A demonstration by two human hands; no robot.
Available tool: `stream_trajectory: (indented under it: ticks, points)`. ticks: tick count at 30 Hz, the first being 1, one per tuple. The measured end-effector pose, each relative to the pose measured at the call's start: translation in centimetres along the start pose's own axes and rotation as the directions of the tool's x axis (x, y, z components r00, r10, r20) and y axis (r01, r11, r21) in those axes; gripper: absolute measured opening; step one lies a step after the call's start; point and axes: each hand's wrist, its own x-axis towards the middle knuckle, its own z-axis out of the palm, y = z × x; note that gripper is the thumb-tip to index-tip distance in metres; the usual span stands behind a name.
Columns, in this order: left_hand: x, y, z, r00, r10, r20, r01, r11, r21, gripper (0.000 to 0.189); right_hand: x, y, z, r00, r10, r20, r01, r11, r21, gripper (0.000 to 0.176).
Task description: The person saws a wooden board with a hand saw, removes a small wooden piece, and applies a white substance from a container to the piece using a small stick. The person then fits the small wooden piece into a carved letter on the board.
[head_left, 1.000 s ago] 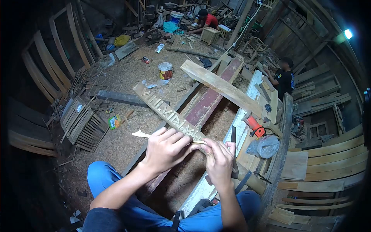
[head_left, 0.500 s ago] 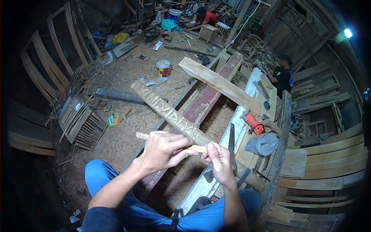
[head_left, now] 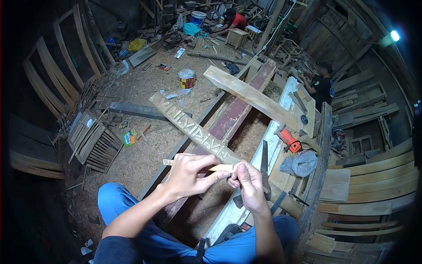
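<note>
Woodshop close-up: my left hand point(head_left: 189, 176) and right hand point(head_left: 248, 187) each pinch a thin strip point(head_left: 222, 167), held level above the carved plank point(head_left: 189, 127); a light, even grip should keep it from snapping.

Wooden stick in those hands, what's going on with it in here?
Someone in blue trousers sits in a sawdusty workshop, holding a thin wooden strip in both hands. The left hand grips its middle and the right hand pinches its right end. Just beyond the hands lies a long carved board, with an orange power tool on the planks to the right. Farther back, a person in a red shirt and a person in dark clothes are working.
</note>
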Motion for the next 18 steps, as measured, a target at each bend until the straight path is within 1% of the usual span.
stream_trajectory:
  ticks: [1, 2, 3, 5, 7, 9, 10, 11, 12, 13, 14, 15, 16, 18]
  points:
    - [0.0, -0.2, -0.2, 1.0, -0.003, 0.001, 0.003, 1.0, 0.001, 0.027, -0.1, -0.5, -0.1, 1.0, 0.023, 0.0, -0.023, 0.996, -0.083, 0.038]
    - [0.2, -0.5, -0.5, 0.996, 0.087, 0.005, -0.087, 0.995, 0.057, 0.03, -0.1, -0.8, -0.1, 0.999, 0.044, 0.0, -0.044, 0.985, -0.167, 0.038]
    - [0.3, -0.7, -0.7, 0.984, 0.176, 0.015, -0.176, 0.978, 0.11, 0.032, 0.0, -0.7, -0.1, 0.999, 0.045, 0.003, -0.044, 0.985, -0.165, 0.038]
    - [0.3, -0.7, -0.9, 0.983, 0.182, 0.003, -0.181, 0.975, 0.131, 0.033, 0.1, -0.7, -0.2, 0.998, 0.056, 0.038, -0.05, 0.987, -0.153, 0.037]
    - [0.4, -0.7, -1.0, 0.982, 0.189, -0.008, -0.185, 0.971, 0.15, 0.034, 0.1, -0.6, 0.1, 0.998, 0.06, 0.027, -0.056, 0.989, -0.137, 0.036]
    - [0.4, -0.8, -1.1, 0.973, 0.229, -0.023, -0.221, 0.958, 0.184, 0.034, -0.1, -0.6, 0.4, 0.997, 0.071, 0.015, -0.069, 0.99, -0.119, 0.036]
    - [0.4, -0.8, -1.2, 0.974, 0.225, -0.021, -0.218, 0.959, 0.181, 0.034, -0.2, -0.8, 0.4, 0.998, 0.06, 0.008, -0.058, 0.983, -0.176, 0.036]
    - [0.5, -1.0, -1.4, 0.967, 0.256, -0.009, -0.249, 0.947, 0.205, 0.034, -0.2, -0.9, 0.5, 0.999, 0.045, 0.005, -0.043, 0.971, -0.234, 0.037]
    - [0.6, -1.1, -1.6, 0.958, 0.287, 0.003, -0.28, 0.932, 0.229, 0.034, -0.2, -1.0, 0.4, 0.999, 0.046, 0.006, -0.043, 0.971, -0.234, 0.037]
    - [0.6, -1.0, -1.8, 0.958, 0.286, 0.002, -0.278, 0.932, 0.23, 0.034, -0.3, -1.1, 0.3, 0.998, 0.057, 0.013, -0.052, 0.96, -0.275, 0.037]
    - [0.6, -0.9, -2.1, 0.958, 0.282, 0.048, -0.284, 0.926, 0.247, 0.031, -0.4, -1.1, 0.2, 0.997, 0.069, 0.018, -0.06, 0.947, -0.315, 0.038]
    - [0.5, -0.8, -2.4, 0.957, 0.276, 0.095, -0.291, 0.92, 0.262, 0.029, -0.5, -1.3, 0.3, 0.997, 0.071, 0.018, -0.062, 0.948, -0.313, 0.038]
    - [0.6, -0.7, -2.6, 0.957, 0.274, 0.096, -0.29, 0.92, 0.262, 0.029, -0.6, -1.5, 0.4, 0.997, 0.074, 0.031, -0.061, 0.95, -0.307, 0.038]
    - [0.7, -0.8, -3.0, 0.945, 0.281, 0.166, -0.317, 0.91, 0.267, 0.029, -0.7, -1.5, 0.5, 0.996, 0.075, 0.04, -0.059, 0.953, -0.298, 0.037]
